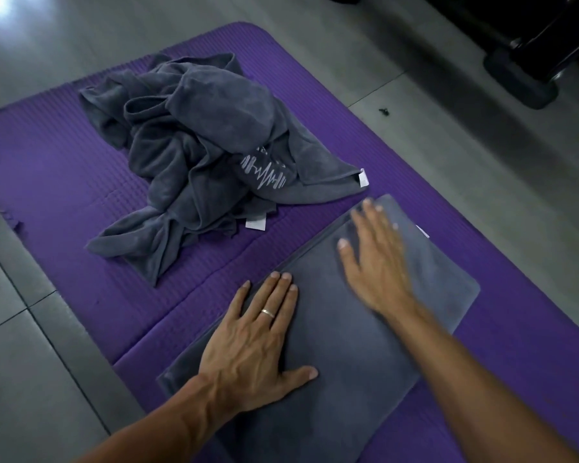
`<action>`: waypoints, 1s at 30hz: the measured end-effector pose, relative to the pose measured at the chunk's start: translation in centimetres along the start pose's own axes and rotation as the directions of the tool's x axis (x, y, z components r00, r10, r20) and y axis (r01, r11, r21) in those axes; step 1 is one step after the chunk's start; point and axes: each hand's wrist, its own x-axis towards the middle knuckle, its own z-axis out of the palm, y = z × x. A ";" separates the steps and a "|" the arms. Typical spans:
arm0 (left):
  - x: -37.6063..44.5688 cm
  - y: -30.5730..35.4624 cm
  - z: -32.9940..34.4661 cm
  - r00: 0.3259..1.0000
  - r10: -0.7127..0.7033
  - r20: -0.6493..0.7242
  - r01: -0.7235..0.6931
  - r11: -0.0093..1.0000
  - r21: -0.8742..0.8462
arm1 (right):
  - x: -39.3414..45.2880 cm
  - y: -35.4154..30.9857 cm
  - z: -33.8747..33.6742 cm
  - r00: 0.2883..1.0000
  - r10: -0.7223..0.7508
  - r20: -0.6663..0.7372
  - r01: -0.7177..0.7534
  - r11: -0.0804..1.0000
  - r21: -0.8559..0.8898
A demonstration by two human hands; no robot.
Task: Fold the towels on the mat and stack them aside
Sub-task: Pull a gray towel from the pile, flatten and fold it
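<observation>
- Pressing a grey towel [358,332] flat, a person works with both bare hands on a purple mat [47,155] spread over a tiled floor [17,362]; the towel lies at the near right of the mat, a long smooth strip running from the near edge of the view toward the far right.
- Left hand [258,335], a ring on one finger, rests palm down on the towel's left edge with fingers straight and thumb spread, grasping nothing; it looks placed there to pin the cloth so it cannot slide.
- Right hand [378,259] lies further along the strip, fingers extended and slightly fanned, also holding nothing; its outline is blurred, which suggests a smoothing sweep toward the far end, though the direction cannot be told for certain.
- Beyond the hands, a loose heap of grey towels [194,155] sits in the middle of the mat, one bearing a pale printed pattern and two showing small white tags; it is just beside the far tip of the flattened towel and appears to be the work waiting.
- Judging by the scene, the towel is part-folded and being flattened so the next fold lands cleanly; no finished stack is in view.
- A dark piece of furniture [528,61] stands on the floor at the far right, well apart from the mat.
</observation>
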 end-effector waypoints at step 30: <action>-6.1 10.4 3.4 0.951 0.304 0.051 -0.307 0.947 0.098 | -7.6 13.7 -5.6 0.858 0.486 0.169 -0.514 0.791 0.333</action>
